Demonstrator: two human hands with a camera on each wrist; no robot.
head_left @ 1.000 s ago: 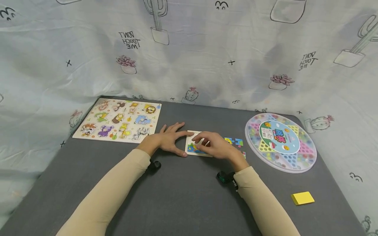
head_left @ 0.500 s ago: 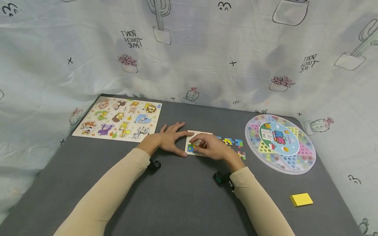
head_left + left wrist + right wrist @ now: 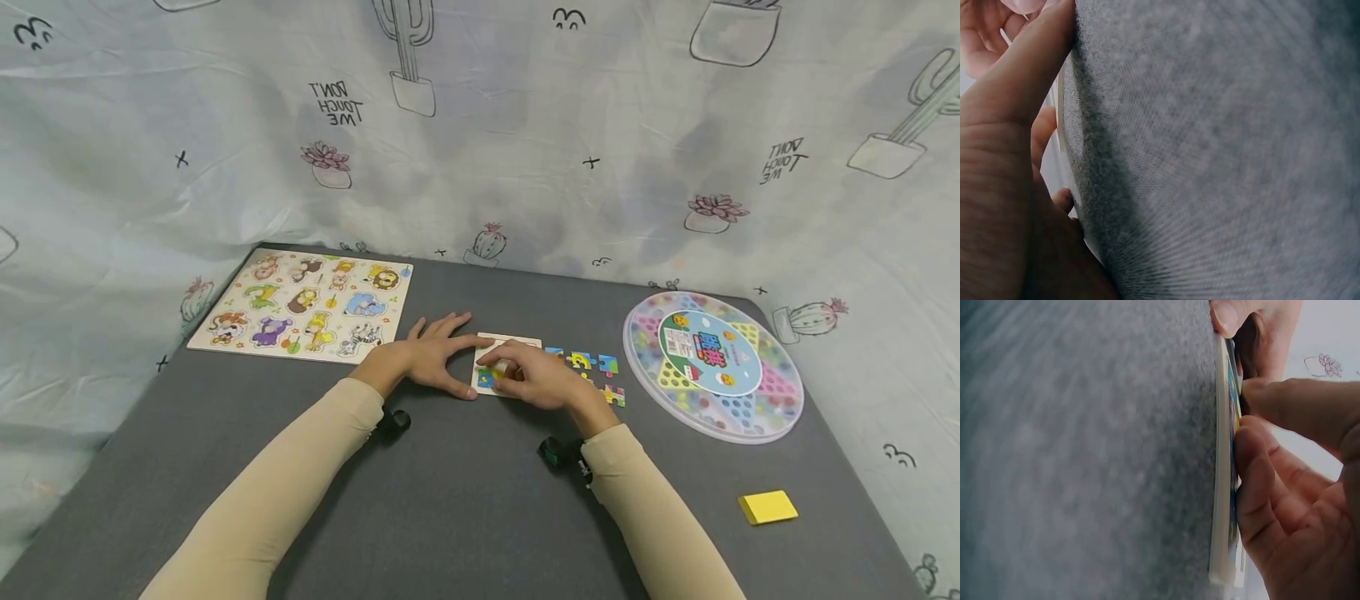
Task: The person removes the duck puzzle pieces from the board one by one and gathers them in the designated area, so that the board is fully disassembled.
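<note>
A small wooden puzzle tray [image 3: 517, 341] with a pale rim lies on the dark grey table. Blue puzzle pieces [image 3: 484, 380] show in its near left part. My left hand [image 3: 423, 358] lies at the tray's left side, thumb and forefinger spread straight, their tips at its two left corners. Over the tray, the thumb and fingertips of my right hand [image 3: 543, 375] pinch a partly hidden jigsaw piece with a bit of yellow, low on the tray surface. In the right wrist view, those fingertips [image 3: 1252, 440] touch the top face of the tray [image 3: 1222, 487].
Several loose jigsaw pieces [image 3: 608, 364] lie right of the tray, some behind my right hand. An animal puzzle board [image 3: 330, 302] is at the back left. A round Chinese checkers box [image 3: 712, 362] stands at the right, with a yellow block [image 3: 768, 507] nearer me.
My right hand has shifted slightly left and come down on the tray, its forefinger straightening. More of the loose pieces on the right now show. My left hand stays put.
</note>
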